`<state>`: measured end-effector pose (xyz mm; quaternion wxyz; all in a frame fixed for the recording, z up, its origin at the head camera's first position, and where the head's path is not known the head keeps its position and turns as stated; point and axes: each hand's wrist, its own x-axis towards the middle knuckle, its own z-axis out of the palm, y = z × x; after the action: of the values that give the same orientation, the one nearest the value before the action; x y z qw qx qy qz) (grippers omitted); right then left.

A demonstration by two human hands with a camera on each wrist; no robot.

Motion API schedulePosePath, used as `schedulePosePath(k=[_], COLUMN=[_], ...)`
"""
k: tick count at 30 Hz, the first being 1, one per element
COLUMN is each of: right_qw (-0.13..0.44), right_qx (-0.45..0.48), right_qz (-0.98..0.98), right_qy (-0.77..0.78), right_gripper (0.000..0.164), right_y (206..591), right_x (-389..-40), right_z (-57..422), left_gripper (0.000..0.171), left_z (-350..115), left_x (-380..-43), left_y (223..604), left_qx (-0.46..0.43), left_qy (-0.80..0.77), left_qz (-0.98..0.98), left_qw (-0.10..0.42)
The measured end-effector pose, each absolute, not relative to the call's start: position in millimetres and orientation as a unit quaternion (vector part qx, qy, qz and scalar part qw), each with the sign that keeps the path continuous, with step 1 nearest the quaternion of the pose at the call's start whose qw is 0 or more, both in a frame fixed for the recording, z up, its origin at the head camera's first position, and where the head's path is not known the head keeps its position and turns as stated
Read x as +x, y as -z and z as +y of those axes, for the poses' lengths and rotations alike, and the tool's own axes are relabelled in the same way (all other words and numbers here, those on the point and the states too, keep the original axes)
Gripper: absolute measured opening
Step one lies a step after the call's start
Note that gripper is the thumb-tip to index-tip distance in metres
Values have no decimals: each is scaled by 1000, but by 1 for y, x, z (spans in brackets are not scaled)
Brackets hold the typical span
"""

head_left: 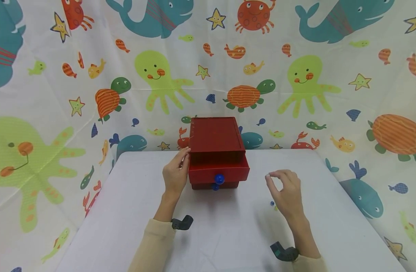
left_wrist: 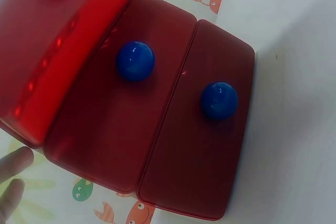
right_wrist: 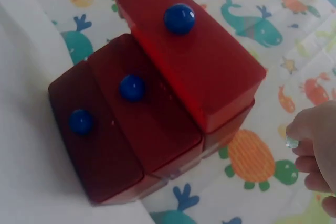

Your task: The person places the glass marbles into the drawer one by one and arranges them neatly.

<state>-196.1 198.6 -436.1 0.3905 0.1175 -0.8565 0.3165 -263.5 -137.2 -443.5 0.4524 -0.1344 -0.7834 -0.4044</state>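
A small red chest of drawers (head_left: 216, 134) with round blue knobs stands on the white table. Its top drawer (head_left: 208, 175) is pulled partway out; the two lower drawers (left_wrist: 189, 129) are closed in the left wrist view. My left hand (head_left: 174, 172) touches the chest's left side near the top, and two of its fingers (left_wrist: 13, 163) show beside the chest. To the right of the chest, my right hand (head_left: 287, 190) is raised and pinches a tiny clear, glassy piece (right_wrist: 292, 142) between thumb and forefinger. The inside of the drawer is in shadow.
A tiny blue bead (head_left: 272, 203) and a tiny yellow-green piece (head_left: 276, 208) lie on the white table (head_left: 126, 207) below my right hand. Behind the table hangs a cloth (head_left: 208, 83) printed with sea animals. Each wrist wears a dark camera band.
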Motion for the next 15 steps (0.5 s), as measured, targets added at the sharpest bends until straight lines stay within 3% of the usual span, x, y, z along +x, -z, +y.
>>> schedulePosePath(k=[15], right_qw=[415], right_qx=[180], right_qz=[-832], right_qy=[-321], right_gripper=[19], right_y=[410], right_x=[-207], right_z=[177], left_gripper=[28], left_z=[-137], left_x=[-263], left_y=[444], left_qx=[-134], left_qy=[404], left_qz=[-785], left_qw=[451])
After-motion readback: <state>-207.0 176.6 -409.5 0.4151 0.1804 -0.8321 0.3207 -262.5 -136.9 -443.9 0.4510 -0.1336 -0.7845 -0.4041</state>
